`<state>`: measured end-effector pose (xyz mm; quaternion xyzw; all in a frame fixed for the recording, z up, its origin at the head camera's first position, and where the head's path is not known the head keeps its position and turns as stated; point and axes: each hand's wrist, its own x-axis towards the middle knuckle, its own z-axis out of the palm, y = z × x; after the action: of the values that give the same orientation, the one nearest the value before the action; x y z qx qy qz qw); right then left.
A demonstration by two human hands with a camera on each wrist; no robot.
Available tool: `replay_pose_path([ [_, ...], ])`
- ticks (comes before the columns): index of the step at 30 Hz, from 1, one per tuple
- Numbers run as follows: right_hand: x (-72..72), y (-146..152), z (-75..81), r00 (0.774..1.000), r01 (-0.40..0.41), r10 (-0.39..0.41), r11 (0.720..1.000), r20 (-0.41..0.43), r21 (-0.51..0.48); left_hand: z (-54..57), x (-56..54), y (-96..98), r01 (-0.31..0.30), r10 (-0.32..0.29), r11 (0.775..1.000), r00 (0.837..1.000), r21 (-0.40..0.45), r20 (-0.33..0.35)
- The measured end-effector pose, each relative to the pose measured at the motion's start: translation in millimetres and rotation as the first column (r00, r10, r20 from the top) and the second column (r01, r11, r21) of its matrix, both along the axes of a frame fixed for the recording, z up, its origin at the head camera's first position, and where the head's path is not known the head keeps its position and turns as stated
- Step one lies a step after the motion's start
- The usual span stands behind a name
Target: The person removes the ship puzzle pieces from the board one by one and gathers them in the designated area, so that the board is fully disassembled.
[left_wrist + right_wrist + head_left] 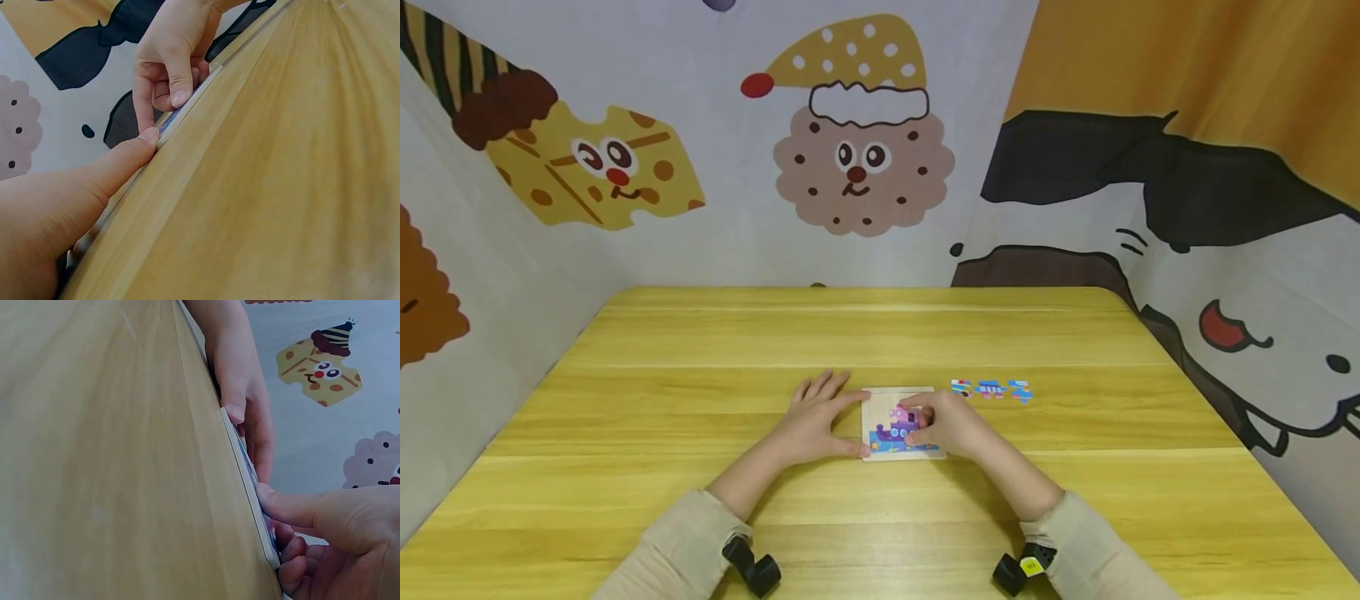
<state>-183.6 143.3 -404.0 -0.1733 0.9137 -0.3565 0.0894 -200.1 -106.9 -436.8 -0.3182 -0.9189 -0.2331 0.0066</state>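
A small square puzzle board point(867, 417) with a pale frame lies flat on the table; its picture shows a purple and pink ship on blue water. My left hand point(811, 427) rests at its left side, thumb and forefinger spread to the two left corners, other fingers extended on the tabletop. Above the right part of the picture, my right hand point(957, 425) holds thumb and forefinger to a ship puzzle piece point(901, 414), the remaining fingers curled in. In the right wrist view, the right thumb point(287, 506) touches the board's face. The right hand hides part of the picture.
Several loose puzzle pieces point(990, 389), blue with pink, white and red, lie in a row right of the board, just beyond the right hand. The light wooden table point(880, 333) reaches back to a cartoon-printed cloth wall point(715, 250).
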Motion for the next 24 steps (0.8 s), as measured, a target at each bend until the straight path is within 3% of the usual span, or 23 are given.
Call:
replay_pose_path([
  [7, -0.6, -1, 0.9, 1.000, 0.001, -0.001, 1.000, -0.008, -0.007, 0.2, -0.9, 0.6, 0.000, 0.000, 1.000, 1.000, -0.004, 0.002],
  [18, 0.2, -10, 9.2, 0.992, 0.096, -0.100, 0.994, 0.077, 0.045, 3.1, 0.5, 0.3, -0.002, 0.002, 1.000, 1.000, -0.003, 0.013],
  [24, 2.7, -10, 9.1, 0.992, 0.106, -0.107, 0.994, 0.070, 0.025, 4.0, 1.1, -0.1, 0.000, 0.000, 1.000, 1.000, 0.000, 0.009],
])
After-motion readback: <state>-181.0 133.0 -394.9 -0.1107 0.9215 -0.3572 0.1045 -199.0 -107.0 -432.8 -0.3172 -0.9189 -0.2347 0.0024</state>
